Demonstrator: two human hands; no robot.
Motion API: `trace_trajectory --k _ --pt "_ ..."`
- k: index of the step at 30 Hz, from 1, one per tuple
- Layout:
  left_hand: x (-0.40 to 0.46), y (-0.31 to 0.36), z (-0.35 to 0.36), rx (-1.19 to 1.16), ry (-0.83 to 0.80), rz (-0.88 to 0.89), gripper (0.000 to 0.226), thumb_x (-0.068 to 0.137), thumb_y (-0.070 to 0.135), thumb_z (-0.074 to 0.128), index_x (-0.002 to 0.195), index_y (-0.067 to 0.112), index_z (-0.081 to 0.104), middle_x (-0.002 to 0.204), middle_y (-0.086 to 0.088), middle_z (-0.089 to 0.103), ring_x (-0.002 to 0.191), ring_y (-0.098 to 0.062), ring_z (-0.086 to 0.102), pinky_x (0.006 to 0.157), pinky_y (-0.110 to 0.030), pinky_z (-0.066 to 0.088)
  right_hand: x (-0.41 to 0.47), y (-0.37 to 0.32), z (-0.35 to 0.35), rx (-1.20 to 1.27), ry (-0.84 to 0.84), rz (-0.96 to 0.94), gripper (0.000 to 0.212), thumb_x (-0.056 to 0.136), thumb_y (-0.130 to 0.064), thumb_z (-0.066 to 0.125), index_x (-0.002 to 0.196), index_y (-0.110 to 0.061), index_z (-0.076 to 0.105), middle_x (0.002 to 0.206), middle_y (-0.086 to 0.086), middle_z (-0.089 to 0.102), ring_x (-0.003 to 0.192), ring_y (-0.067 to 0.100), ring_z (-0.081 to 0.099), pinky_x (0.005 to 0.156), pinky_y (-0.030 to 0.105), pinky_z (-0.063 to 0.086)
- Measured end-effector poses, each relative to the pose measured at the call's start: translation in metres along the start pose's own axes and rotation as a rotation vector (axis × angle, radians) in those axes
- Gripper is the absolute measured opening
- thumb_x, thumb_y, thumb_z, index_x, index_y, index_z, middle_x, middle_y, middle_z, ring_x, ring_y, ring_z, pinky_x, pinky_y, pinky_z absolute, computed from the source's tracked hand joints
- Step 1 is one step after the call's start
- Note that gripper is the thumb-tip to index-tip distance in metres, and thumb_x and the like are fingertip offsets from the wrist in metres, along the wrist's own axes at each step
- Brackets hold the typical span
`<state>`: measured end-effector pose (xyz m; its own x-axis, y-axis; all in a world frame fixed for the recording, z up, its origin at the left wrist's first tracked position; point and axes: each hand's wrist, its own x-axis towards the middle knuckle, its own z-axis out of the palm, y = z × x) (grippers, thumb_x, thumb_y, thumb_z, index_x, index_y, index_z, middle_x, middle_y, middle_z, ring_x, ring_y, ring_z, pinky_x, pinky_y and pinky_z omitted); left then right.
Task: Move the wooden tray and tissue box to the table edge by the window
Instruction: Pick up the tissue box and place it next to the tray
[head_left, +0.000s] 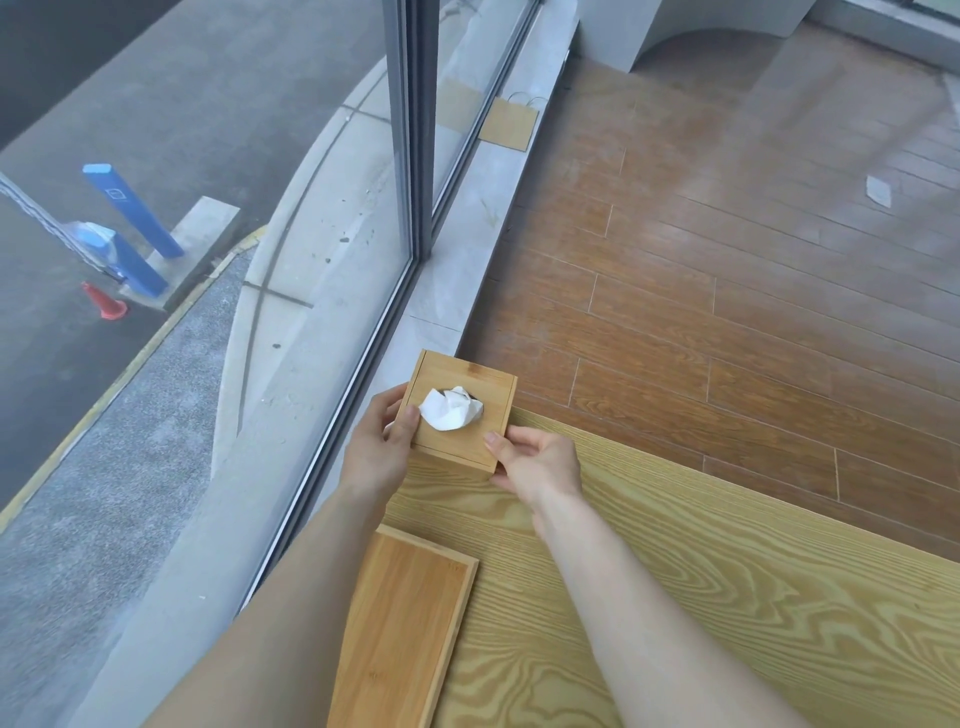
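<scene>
- Two hands are on the tissue box (460, 410), one on each side: the left hand (376, 447) closes its grip on the box's left face with the thumb lying on the lid, and the right hand (537, 462) closes its grip on the near right corner, thumb tip on the lid edge.
- A white tissue (451, 409) sticks up, crumpled, from the round hole in the lid.
- The box, square and made of pale wood, sits at the far corner of the desk (701, 597), in the lower centre of the frame; whether its base rests fully on the desk I cannot tell.
- The wooden tray (400, 634) lies flat on the desk toward the bottom of the frame, along the edge nearest the window (332, 218), apart from the box; the left forearm crosses just beside it.
- The window fills the left of the frame, with a pale stone sill (467, 260) running along its foot.
- A wooden floor (727, 260) takes up the upper right.
- A brown paper bag (510, 124) leans on the sill at the upper centre.
</scene>
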<state>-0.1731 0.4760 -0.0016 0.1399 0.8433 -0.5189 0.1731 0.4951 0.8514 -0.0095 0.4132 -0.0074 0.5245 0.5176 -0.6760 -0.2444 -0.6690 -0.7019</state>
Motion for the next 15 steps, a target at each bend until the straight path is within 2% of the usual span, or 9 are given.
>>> trace_trajectory --k 7,11,13,15 --pt "0.0003 0.003 -0.0029 -0.029 -0.033 -0.017 0.023 0.103 0.032 0.053 0.122 0.044 0.055 0.12 0.016 0.062 0.108 -0.002 0.06 0.08 -0.025 0.049 -0.0021 0.0003 0.0017 0.03 -0.001 0.001 0.047 0.085 -0.02 0.086 0.127 -0.006 0.069 0.094 -0.004 0.072 0.08 0.011 0.072 0.074 0.031 0.064" --pt "0.0005 0.0047 -0.0041 -0.027 -0.049 -0.017 0.02 0.103 0.032 0.054 0.116 0.047 0.054 0.114 0.022 0.061 0.102 0.004 0.059 0.074 -0.021 0.047 -0.0023 -0.0008 0.0006 0.029 -0.004 -0.005 0.044 0.085 -0.021 0.085 0.124 -0.008 0.069 0.09 -0.007 0.07 0.079 0.009 0.07 0.064 0.024 0.06" --pt "0.0 0.0054 -0.0033 -0.021 -0.051 -0.019 0.02 0.103 0.032 0.053 0.113 0.049 0.054 0.113 0.022 0.06 0.101 0.005 0.058 0.073 -0.021 0.046 -0.0028 -0.0012 0.0014 0.01 0.002 -0.011 0.043 0.086 -0.022 0.085 0.124 -0.01 0.069 0.091 -0.007 0.071 0.077 0.011 0.071 0.069 0.027 0.062" --pt "-0.0007 0.0056 -0.0023 -0.018 -0.049 -0.024 0.02 0.103 0.032 0.052 0.112 0.049 0.053 0.113 0.021 0.061 0.1 0.005 0.058 0.074 -0.021 0.046 -0.0038 -0.0007 0.0034 -0.005 0.021 -0.015 0.044 0.086 -0.023 0.084 0.125 -0.01 0.069 0.099 -0.003 0.074 0.081 0.014 0.073 0.085 0.037 0.064"
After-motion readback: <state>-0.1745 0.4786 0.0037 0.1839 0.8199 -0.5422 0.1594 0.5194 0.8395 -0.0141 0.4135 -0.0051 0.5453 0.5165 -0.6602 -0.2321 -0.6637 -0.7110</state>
